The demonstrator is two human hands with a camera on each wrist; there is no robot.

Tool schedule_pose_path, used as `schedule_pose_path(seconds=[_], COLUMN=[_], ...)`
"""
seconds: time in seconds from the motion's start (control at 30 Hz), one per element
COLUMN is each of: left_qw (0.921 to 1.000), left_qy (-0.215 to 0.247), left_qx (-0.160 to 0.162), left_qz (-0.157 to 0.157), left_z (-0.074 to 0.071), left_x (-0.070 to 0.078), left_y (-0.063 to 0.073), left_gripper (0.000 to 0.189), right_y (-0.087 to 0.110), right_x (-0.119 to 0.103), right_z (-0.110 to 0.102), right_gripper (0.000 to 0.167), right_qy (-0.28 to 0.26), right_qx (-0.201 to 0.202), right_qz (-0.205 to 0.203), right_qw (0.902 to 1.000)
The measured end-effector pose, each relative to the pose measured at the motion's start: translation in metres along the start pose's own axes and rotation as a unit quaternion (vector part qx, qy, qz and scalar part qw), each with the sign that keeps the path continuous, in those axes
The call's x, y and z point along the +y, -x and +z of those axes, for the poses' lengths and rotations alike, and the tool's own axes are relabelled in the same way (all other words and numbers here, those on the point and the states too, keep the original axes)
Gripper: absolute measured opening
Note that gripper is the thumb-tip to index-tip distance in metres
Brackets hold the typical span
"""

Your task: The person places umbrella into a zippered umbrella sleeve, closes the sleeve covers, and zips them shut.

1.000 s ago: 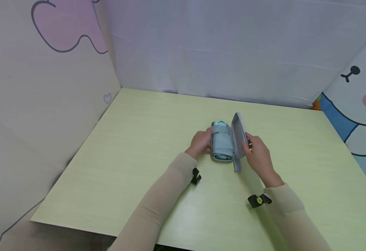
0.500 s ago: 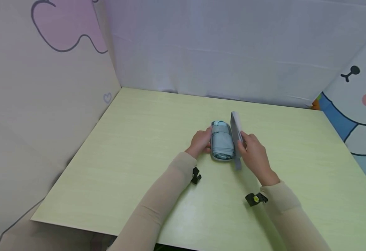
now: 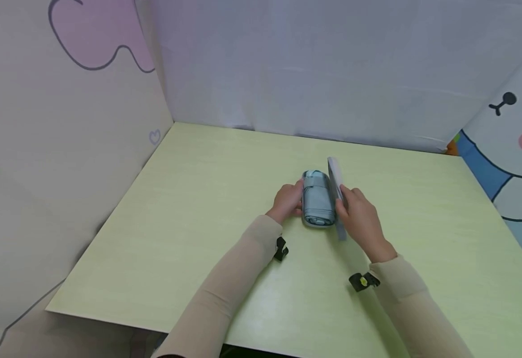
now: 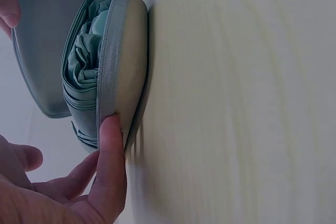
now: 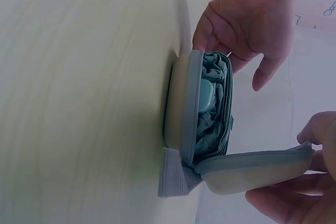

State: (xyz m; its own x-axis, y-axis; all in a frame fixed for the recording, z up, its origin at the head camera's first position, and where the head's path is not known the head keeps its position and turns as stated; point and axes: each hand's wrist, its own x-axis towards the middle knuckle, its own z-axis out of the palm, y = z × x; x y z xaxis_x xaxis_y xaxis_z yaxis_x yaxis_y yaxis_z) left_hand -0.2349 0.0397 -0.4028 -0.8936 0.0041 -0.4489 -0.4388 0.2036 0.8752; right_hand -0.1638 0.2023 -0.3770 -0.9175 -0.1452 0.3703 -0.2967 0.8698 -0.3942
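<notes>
A small hard case (image 5: 178,108) with a grey-blue zip edge and a pale shell sits on the table, its lid (image 5: 252,174) swung up. Packed in the base is a folded teal compact umbrella (image 3: 318,201), wrapped by its strap. My left hand (image 3: 286,201) steadies the case's left side; in the left wrist view its fingers (image 4: 111,156) lie along the rim and the thumb stands off. With my right hand (image 3: 361,221) I pinch the lid's free edge, thumb inside and fingers behind. A grey fabric loop (image 5: 176,174) sticks out at the hinge's near end.
The pale yellow table (image 3: 175,248) runs out to all sides of the case, its front edge close to the forearms. A white back wall (image 3: 287,69) and printed side panels (image 3: 108,149) close it in.
My right hand has tipped the lid leftward, from leaning outward to nearly upright beside the umbrella. My left hand has kept its place on the case.
</notes>
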Motion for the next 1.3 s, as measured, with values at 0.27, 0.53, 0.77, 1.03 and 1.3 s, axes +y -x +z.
schedule_pose_path(seconds=[0.27,0.53,0.77,1.03,1.3], left_qw=[1.0000,1.0000,1.0000,1.0000,0.9999], left_qy=[0.002,0.000,0.003,-0.003,0.006], left_qx=[0.002,0.002,0.001,0.003,0.005], left_qz=[0.003,0.005,0.007,0.004,0.010], left_z=[0.000,-0.001,0.000,0.001,0.002], left_x=[0.000,-0.001,-0.002,-0.001,-0.002], left_y=[0.001,0.000,-0.002,-0.004,-0.005], left_gripper=[0.059,0.058,0.056,0.056,0.053], right_y=[-0.002,-0.004,-0.006,-0.009,-0.007], right_x=[-0.005,-0.011,-0.012,-0.019,-0.018], right_z=[0.001,0.000,0.006,0.010,0.017], right_gripper=[0.040,0.040,0.039,0.038,0.038], right_qy=[0.022,0.034,0.072,0.119,0.139], right_qx=[0.004,-0.015,-0.009,-0.003,0.017], right_qz=[-0.024,-0.025,-0.051,-0.088,-0.114], right_qw=[0.9995,0.9990,0.9960,0.9890,0.9836])
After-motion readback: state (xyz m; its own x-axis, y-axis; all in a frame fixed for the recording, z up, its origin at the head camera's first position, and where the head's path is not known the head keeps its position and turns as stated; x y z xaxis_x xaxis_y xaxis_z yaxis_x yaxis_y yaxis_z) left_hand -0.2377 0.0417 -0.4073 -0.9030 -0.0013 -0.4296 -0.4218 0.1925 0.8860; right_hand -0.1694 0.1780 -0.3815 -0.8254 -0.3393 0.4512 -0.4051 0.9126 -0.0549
